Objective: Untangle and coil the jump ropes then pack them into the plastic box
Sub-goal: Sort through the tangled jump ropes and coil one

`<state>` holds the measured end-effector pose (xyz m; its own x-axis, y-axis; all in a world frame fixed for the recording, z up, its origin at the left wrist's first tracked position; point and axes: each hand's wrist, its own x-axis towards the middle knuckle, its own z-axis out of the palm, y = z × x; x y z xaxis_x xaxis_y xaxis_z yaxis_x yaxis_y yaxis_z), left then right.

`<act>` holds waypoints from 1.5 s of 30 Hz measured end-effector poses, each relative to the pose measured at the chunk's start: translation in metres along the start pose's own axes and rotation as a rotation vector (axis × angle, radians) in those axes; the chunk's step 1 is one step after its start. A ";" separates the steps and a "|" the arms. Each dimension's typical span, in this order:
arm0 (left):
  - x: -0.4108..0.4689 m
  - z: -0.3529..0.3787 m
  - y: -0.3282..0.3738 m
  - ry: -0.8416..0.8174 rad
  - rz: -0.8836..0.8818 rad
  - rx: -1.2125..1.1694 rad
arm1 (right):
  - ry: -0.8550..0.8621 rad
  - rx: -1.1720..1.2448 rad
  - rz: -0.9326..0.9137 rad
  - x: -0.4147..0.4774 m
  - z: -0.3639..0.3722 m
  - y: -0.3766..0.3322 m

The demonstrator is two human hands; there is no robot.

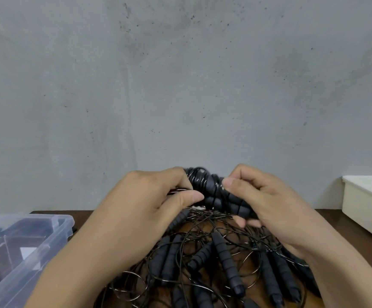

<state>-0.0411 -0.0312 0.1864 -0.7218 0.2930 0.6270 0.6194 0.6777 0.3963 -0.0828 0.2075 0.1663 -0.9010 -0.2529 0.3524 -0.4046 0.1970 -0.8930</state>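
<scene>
Far left, clear plastic box (65, 221) sits on the dark wood tabletop (345, 227), long side running near to far, apart from the ropes; left hand (149, 207) raised over the tabletop, its fingers (191, 197) curled and pinching thin black cord at the left side of a held jump rope bundle (216, 193); bundle is a pair of ribbed black handles with cord wound round them, lifted clear of the tabletop, long axis slanting from upper left down to lower right; right hand (267, 207) grips the bundle's lower right end, fingers (231, 182) wrapped round it, thumb on top; below both hands, tangled pile of jump ropes (225, 261) lies on the tabletop, handles mostly lengthwise near to far, fanned, cord looped among them; far right, white bin (367, 203) at the tabletop edge; grey wall (180, 74) behind.
</scene>
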 end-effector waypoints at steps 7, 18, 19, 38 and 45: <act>0.005 -0.003 -0.013 0.090 0.037 -0.159 | -0.279 -0.040 0.056 -0.007 0.004 0.000; 0.013 0.004 -0.037 0.024 0.036 -0.510 | -0.451 0.114 0.054 -0.015 -0.002 -0.007; 0.015 0.009 -0.044 0.007 0.012 -0.542 | -0.436 0.131 0.041 -0.015 -0.003 -0.007; 0.007 0.059 0.001 -0.253 -0.066 0.131 | 0.182 0.226 -0.155 0.003 0.000 0.000; 0.001 0.031 0.004 -0.226 -0.027 0.180 | 0.229 0.018 -0.101 0.012 -0.001 0.014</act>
<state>-0.0487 -0.0070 0.1677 -0.8004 0.4021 0.4445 0.5485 0.7904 0.2727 -0.0992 0.2086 0.1586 -0.8689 -0.0485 0.4926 -0.4934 0.1640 -0.8542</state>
